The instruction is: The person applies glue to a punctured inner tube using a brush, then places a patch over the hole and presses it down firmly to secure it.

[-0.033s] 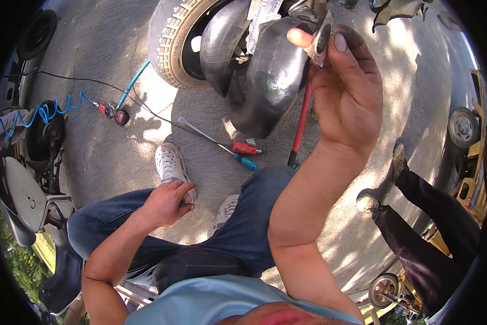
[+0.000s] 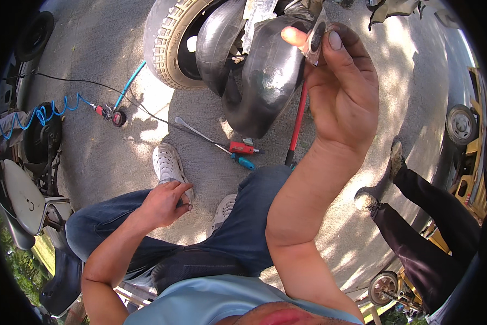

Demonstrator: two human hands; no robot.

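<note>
My right hand (image 2: 345, 95) is raised at the upper right, pinching a small tyre patch (image 2: 316, 39) with a dark centre and a pale, clear-looking edge. Just left of and behind the patch is a shiny black inner tube (image 2: 270, 76), bent into folds and partly outside a knobby tyre (image 2: 170, 46). My left hand (image 2: 167, 205) hangs loosely over my left knee, its fingers slightly bent, the thumb apart, and nothing visible in it. Part of the tube is hidden behind my right fingers.
On the ground lie a tyre lever (image 2: 200, 132), a red tool (image 2: 242, 147), a teal-handled tool (image 2: 244, 162) and a red bar (image 2: 297, 122). A blue coiled air hose (image 2: 43, 115) meets a gauge (image 2: 118, 118) at left. Another person's legs (image 2: 417, 244) are at right.
The whole view has shifted slightly, so things appear a little further left. My right hand keeps its pinch on the patch; my left hand stays over the knee.
</note>
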